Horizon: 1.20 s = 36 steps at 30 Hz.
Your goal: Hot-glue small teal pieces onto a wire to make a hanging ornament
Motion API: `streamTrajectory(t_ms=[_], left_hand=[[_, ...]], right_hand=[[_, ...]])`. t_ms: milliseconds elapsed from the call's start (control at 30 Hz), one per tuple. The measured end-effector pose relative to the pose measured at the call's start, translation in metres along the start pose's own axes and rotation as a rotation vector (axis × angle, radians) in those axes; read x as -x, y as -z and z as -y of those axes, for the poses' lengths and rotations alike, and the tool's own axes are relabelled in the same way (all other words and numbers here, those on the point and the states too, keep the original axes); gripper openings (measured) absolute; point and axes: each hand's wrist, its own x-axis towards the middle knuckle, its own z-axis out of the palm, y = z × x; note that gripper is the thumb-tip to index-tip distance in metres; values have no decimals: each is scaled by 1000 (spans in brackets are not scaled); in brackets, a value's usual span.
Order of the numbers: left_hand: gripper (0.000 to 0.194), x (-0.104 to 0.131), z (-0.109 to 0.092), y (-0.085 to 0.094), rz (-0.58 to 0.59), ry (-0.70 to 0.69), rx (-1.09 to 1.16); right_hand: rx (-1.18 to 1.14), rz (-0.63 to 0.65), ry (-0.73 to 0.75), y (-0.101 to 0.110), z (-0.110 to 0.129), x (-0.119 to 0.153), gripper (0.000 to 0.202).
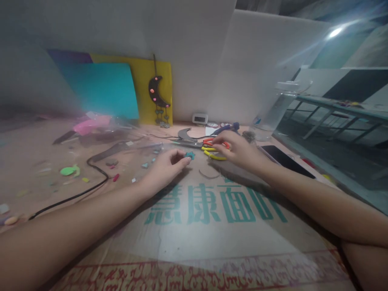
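My left hand [169, 165] is closed, pinching a small teal flower-like piece [190, 155] between thumb and fingertips just above the table. My right hand [235, 149] reaches over a group of tools, fingers apart, by the orange-handled scissors [207, 141]. Its fingertips are at the orange handles; whether they touch them I cannot tell. Directly below lie yellow-handled pliers [214, 155], partly covered by that hand. A grey crescent piece [186, 134] is behind the scissors blades. A thin curved strip [209, 174] lies between my hands.
At left, a black cord [72, 197] curves past scattered scraps and a green piece [69, 171]. A phone [286, 161] lies at right. Behind stand a yellow board [142, 89] with a dark moon ornament [155, 92], and a small digital display [200, 118].
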Motion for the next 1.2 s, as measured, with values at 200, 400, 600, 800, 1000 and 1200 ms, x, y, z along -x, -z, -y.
streamTrajectory(t_ms=[200, 400, 600, 800, 1000, 1200], left_hand=[[25, 1, -3, 0, 5, -20, -16], [26, 1, 1, 1, 40, -41, 10], [28, -1, 1, 0, 35, -35, 64], [29, 2, -6, 1, 61, -56, -75], [22, 4, -10, -1, 56, -37, -94], [20, 5, -11, -1, 80, -52, -118]], right_hand=[[27, 410, 105, 0, 48, 16, 41], [41, 392, 47, -14, 36, 23, 15], [-118, 209, 22, -31, 34, 30, 8], [-212, 42, 49, -31, 36, 36, 8], [-256, -16, 158, -34, 32, 36, 14], [-101, 16, 353, -25, 41, 31, 14]])
